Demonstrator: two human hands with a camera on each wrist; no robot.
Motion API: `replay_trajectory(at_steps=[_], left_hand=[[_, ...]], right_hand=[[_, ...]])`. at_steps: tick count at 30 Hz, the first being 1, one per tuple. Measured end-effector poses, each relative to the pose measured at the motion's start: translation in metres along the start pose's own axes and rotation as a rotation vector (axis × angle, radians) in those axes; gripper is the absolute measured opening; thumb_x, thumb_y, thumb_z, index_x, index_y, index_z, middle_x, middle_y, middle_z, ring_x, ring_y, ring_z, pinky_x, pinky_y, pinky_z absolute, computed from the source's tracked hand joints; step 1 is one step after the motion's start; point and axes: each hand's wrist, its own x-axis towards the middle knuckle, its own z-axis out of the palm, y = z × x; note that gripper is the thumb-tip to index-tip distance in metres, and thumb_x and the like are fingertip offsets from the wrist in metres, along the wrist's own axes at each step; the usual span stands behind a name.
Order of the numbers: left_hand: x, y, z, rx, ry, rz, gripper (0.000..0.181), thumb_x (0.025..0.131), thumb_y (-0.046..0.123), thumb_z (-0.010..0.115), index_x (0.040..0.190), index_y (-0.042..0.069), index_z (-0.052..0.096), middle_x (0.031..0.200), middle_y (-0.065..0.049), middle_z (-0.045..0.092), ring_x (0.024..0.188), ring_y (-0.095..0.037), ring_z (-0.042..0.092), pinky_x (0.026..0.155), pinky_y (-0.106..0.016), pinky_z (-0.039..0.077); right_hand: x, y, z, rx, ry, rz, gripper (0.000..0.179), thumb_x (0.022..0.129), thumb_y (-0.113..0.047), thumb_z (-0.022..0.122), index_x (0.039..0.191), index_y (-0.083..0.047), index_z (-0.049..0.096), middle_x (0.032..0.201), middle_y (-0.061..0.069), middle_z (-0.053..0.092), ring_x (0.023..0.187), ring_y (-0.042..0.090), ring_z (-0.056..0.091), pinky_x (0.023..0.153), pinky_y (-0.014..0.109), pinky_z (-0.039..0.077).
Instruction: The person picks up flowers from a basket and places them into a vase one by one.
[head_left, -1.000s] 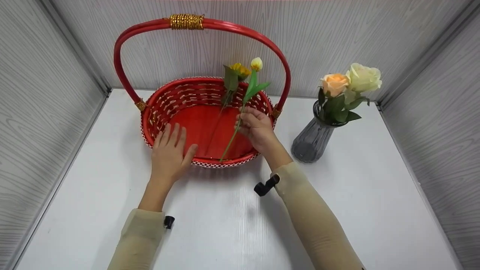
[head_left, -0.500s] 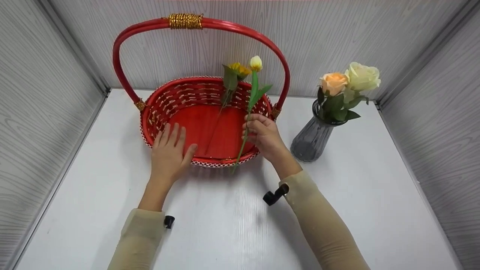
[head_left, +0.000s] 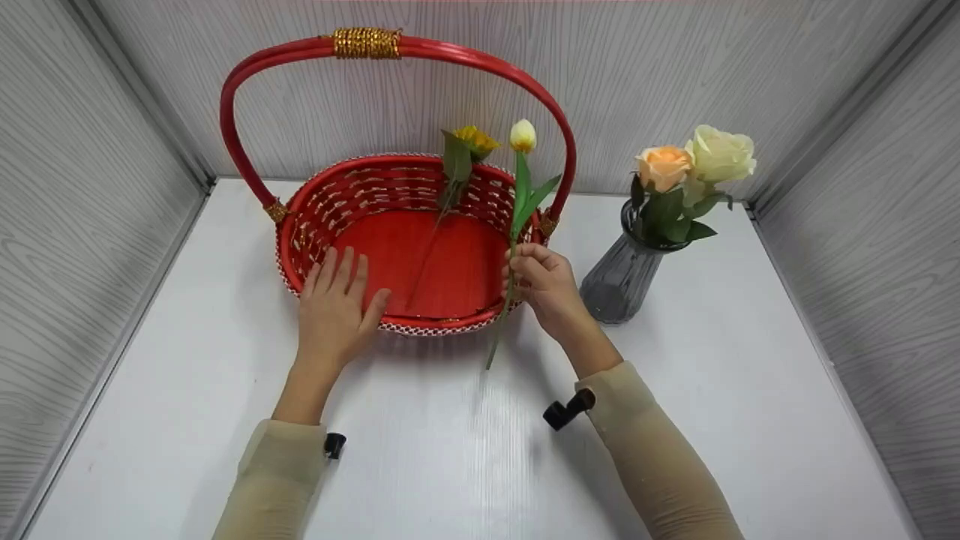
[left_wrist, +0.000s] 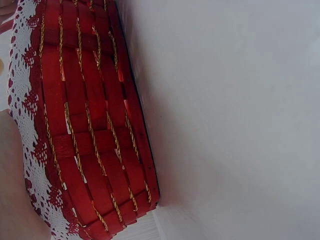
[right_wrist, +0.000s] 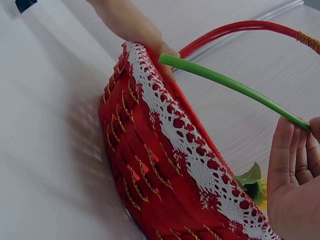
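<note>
A red woven basket (head_left: 420,328) with a tall arched handle stands at the back of the table. My left hand (head_left: 334,307) rests over its front left rim, fingers straight and spread. In my right hand (head_left: 551,289), thumb and fingers pinch the green stem of a white and yellow tulip (head_left: 523,136) at the basket's front right. The bloom points up and the lower stem (right_wrist: 225,80) reaches out past the front rim. Inside the basket a yellow sunflower (head_left: 475,141) leans on the back right wall, its thin stem slanting across the red floor.
To the right of the basket a grey glass vase (head_left: 619,281) leans in view, holding a peach rose (head_left: 664,166) and a cream rose (head_left: 720,154). The white table (head_left: 420,457) is bounded by pale wood-grain panels (head_left: 637,67) at the back and sides.
My right hand has drawn the tulip toward me and to the right, so its stem end now hangs outside the front rim. The left hand stays on the basket's rim.
</note>
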Motion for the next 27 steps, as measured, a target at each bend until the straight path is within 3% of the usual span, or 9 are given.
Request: replay_trajectory(at_steps=[6, 18, 27], left_hand=[[-0.001, 0.000, 0.000, -0.003, 0.009, 0.004, 0.072, 0.099, 0.053, 0.043, 0.154, 0.008, 0.037, 0.158, -0.018, 0.036, 0.152, -0.037, 0.020, 0.123, -0.054, 0.014], [-0.001, -0.002, -0.002, 0.000, -0.019, 0.004, 0.071, 0.100, 0.053, 0.042, 0.155, 0.008, 0.035, 0.160, -0.017, 0.033, 0.153, -0.036, 0.016, 0.123, -0.053, 0.013], [-0.001, -0.001, -0.002, 0.000, -0.007, 0.005, 0.071, 0.099, 0.053, 0.042, 0.153, 0.008, 0.037, 0.159, -0.017, 0.035, 0.152, -0.036, 0.018, 0.123, -0.053, 0.014]], right_hand=[[-0.008, 0.001, -0.006, 0.000, -0.019, 0.001, 0.011, 0.093, -0.001, 0.053, 0.099, 0.007, 0.058, 0.080, 0.010, 0.063, 0.071, 0.018, 0.062, 0.059, 0.028, 0.056], [-0.016, 0.004, -0.021, -0.133, -0.085, -0.062, 0.008, 0.092, -0.001, 0.058, 0.091, -0.007, 0.064, 0.084, 0.005, 0.064, 0.076, 0.015, 0.063, 0.064, 0.030, 0.058], [-0.021, 0.007, -0.028, -0.105, -0.102, -0.081, 0.007, 0.092, 0.000, 0.061, 0.092, -0.005, 0.065, 0.085, 0.006, 0.065, 0.078, 0.015, 0.065, 0.065, 0.032, 0.060]])
